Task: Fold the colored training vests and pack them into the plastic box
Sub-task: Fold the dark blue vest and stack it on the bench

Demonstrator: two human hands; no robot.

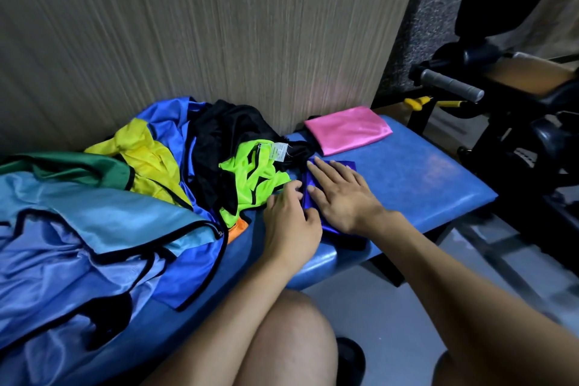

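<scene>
The loose pile (125,197) of some six unfolded vests could slide over and spoil the fold. The left hand (289,222), fingers curled, pinches the purple vest's (313,197) edge; the right hand (341,194) presses it flat, fingers straight. One folded pink vest (347,128) lies beyond. No box shows.

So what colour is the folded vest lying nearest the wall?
Pink, plain and shiny; the folded vest shows clearly in the head view.
</scene>
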